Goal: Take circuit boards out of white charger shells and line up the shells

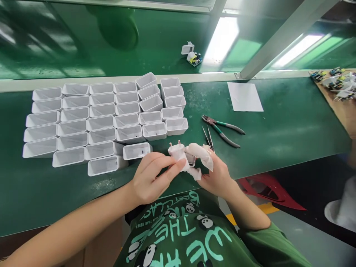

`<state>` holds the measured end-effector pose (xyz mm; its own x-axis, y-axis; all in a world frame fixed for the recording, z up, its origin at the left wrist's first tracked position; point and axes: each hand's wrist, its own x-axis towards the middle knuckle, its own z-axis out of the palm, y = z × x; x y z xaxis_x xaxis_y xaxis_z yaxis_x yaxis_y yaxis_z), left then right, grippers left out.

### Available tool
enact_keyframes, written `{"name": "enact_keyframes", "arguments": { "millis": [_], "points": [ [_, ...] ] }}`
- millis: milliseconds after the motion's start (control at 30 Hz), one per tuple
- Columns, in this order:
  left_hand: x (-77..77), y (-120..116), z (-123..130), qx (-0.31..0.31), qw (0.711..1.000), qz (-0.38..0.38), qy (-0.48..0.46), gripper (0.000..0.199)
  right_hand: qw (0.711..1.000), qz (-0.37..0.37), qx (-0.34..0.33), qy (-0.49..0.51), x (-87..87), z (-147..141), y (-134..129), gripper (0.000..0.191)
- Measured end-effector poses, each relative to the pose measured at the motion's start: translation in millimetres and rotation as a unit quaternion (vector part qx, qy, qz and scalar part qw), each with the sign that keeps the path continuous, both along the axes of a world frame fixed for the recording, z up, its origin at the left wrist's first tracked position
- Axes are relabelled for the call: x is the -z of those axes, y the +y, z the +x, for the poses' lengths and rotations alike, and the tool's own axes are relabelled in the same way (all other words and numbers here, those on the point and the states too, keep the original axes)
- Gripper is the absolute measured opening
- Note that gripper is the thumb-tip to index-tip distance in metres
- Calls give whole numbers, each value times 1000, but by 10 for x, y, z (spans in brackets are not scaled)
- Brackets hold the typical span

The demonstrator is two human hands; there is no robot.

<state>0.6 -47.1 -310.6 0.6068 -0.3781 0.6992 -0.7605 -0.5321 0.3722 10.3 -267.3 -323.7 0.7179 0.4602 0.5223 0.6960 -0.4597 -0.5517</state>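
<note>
In front of my body I hold a white two-pin plug housing (177, 151), its metal pins pointing away from me. My left hand (152, 176) pinches the side of the housing between thumb and fingers. Around its other end my right hand (215, 174) is closed, with loose white coverings over its fingertips. A small part of the housing's open inside shows between my hands; what is in it I cannot make out. Just beyond my right hand lie metal tweezers (210, 138), partly hidden by it. To the left stand rows of open white plastic cases (105, 165).
Pliers (219, 128) with green-and-grey handles lie to the right on the green table (292, 129). A white paper sheet (244, 96) is farther back. A small circuit board (194, 59) rests on the ledge behind. More electronic parts (342, 83) lie on cardboard at far right.
</note>
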Motion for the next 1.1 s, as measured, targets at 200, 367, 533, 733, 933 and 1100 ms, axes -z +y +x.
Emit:
{"name": "enact_keyframes", "arguments": {
  "millis": [200, 367, 533, 733, 933, 1100],
  "points": [
    [80, 20, 37, 28, 998, 51, -24, 34, 1000, 12, -9, 19, 24, 5, -15, 56],
    [65, 4, 34, 26, 997, 57, -43, 34, 1000, 10, -11, 25, 34, 8, -26, 58],
    [60, -32, 16, 15, 999, 29, -32, 27, 999, -9, -12, 31, 16, 26, -50, 53],
    [109, -30, -9, 21, 999, 14, -47, 37, 999, -19, -17, 30, 6, 38, -59, 46],
    [142, -93, -59, -3, 999, 2, -35, 29, 999, -17, -50, -2, 89, 51, -99, 32],
    [104, -86, -41, -13, 1000, -13, -22, 16, 992, -107, -60, -6, 75, 36, -147, 16]
  ]
}}
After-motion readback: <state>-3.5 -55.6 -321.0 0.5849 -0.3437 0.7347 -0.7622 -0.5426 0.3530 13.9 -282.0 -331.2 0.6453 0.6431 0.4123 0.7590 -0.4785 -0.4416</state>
